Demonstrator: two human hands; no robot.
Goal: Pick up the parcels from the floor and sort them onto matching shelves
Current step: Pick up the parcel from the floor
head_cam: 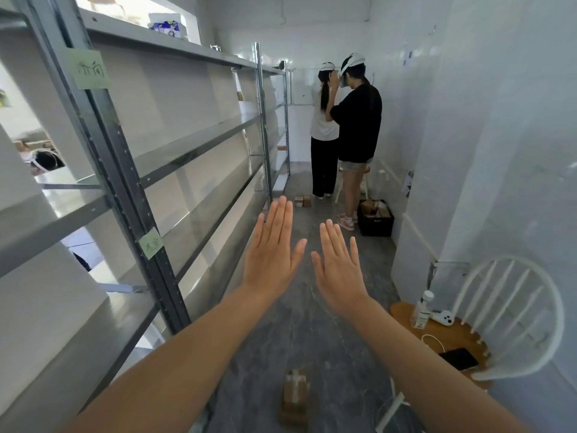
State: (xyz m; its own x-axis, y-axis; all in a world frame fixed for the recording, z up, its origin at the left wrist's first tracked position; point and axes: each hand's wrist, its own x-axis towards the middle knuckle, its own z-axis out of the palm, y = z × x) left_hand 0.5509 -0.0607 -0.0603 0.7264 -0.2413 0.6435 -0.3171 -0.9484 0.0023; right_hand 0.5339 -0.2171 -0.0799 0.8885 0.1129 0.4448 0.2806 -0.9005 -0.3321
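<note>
My left hand [273, 248] and my right hand [338, 264] are stretched out in front of me at mid-height, side by side, palms down, fingers straight, holding nothing. A small brown taped parcel [295, 398] lies on the grey floor below and between my forearms. More small brown parcels [303, 200] sit on the floor farther down the aisle. The grey metal shelf rack [199, 142] runs along the left, with green paper labels [92, 70] stuck on its upright.
Two people [346, 129] stand at the far end of the narrow aisle. A black crate [376, 218] with parcels sits by the right wall. A white chair [487, 323] at the right holds a bottle, a phone and a cable. The white wall [499, 120] bounds the right side.
</note>
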